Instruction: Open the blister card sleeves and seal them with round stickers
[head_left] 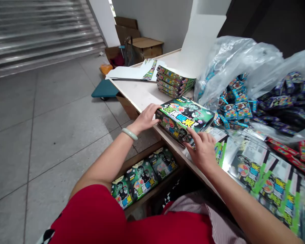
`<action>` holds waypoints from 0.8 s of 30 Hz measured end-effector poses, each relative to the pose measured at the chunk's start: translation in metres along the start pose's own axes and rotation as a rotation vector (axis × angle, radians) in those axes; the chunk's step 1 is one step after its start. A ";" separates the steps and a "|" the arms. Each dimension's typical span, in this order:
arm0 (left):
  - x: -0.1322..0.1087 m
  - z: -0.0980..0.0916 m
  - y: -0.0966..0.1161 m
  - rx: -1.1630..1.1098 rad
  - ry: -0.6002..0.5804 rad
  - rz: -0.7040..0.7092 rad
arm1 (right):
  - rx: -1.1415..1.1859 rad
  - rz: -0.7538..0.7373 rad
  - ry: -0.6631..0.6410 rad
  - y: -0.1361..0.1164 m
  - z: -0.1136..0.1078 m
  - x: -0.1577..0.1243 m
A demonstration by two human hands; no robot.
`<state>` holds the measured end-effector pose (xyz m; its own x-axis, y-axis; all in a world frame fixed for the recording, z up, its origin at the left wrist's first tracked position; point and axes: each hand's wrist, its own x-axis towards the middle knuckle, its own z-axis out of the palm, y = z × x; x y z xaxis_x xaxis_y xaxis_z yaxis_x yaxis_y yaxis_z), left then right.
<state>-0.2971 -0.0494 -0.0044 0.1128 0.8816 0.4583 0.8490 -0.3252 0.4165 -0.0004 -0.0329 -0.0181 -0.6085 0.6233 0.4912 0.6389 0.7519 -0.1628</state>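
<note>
A green printed carton [185, 117] with cartoon figures and bright lettering lies at the near edge of the white table [142, 93]. My left hand [147, 117] grips its left end, fingers curled over the corner; a pale green bangle [129, 134] circles that wrist. My right hand [202, 145] presses on the carton's near right side, fingers bent against it. Flat printed carton sheets [264, 176] lie on the table just right of my right hand.
A stack of flat green cartons [174, 83] sits further back. Clear plastic bags [244, 78] hold several small blue packets. Finished green cartons [144, 176] fill a box under the table. Cardboard boxes [144, 45] and a teal trolley [104, 89] stand on the tiled floor.
</note>
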 end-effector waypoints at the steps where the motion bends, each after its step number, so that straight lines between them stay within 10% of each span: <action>1: -0.003 0.005 -0.002 0.038 0.027 0.014 | -0.012 0.008 0.017 0.001 0.005 -0.003; 9: -0.021 0.028 -0.014 0.128 0.049 0.018 | -0.012 0.032 0.087 0.001 0.034 -0.023; 24: -0.036 0.047 -0.016 -0.229 0.258 -0.208 | 0.113 0.035 -0.021 0.007 0.018 -0.030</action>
<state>-0.2908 -0.0595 -0.0648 -0.2072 0.8315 0.5154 0.6996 -0.2424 0.6722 0.0141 -0.0424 -0.0497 -0.5970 0.6531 0.4659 0.6033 0.7483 -0.2758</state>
